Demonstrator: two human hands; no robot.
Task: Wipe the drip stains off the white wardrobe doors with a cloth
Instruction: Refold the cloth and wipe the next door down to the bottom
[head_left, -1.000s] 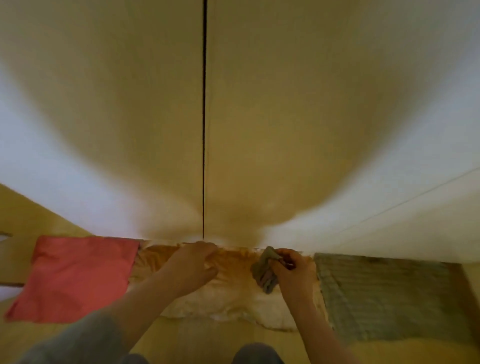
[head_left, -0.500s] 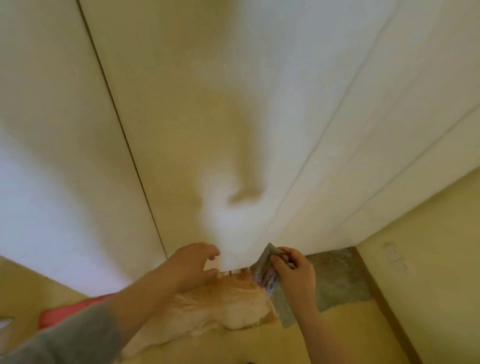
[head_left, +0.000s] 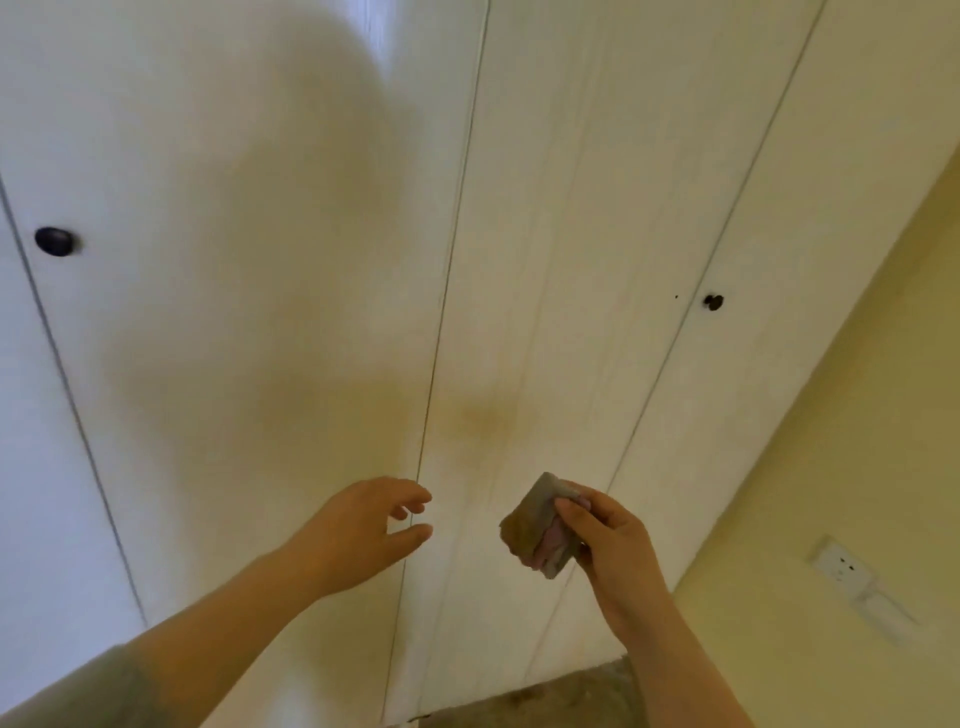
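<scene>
White wardrobe doors (head_left: 545, 260) fill the view, split by thin dark seams. Faint vertical drip streaks (head_left: 587, 291) run down the middle-right door, with a yellowish smudge (head_left: 485, 421) lower down. My right hand (head_left: 602, 540) grips a folded grey cloth (head_left: 535, 519) a little in front of that door, below the smudge. My left hand (head_left: 363, 525) hovers with loosely spread fingers near the seam between two doors, holding nothing. Whether it touches the door is unclear.
Dark round knobs sit on the left door (head_left: 54, 241) and on the right door (head_left: 713, 302). A yellow wall (head_left: 857, 467) with a white socket (head_left: 841, 566) meets the wardrobe at the right. A grey mat (head_left: 561, 701) lies at the wardrobe's foot.
My view has swung up from the floor to the doors' middle. Both hands rose from near the rugs at the base; the right still holds the cloth, and the left has spread its fingers.
</scene>
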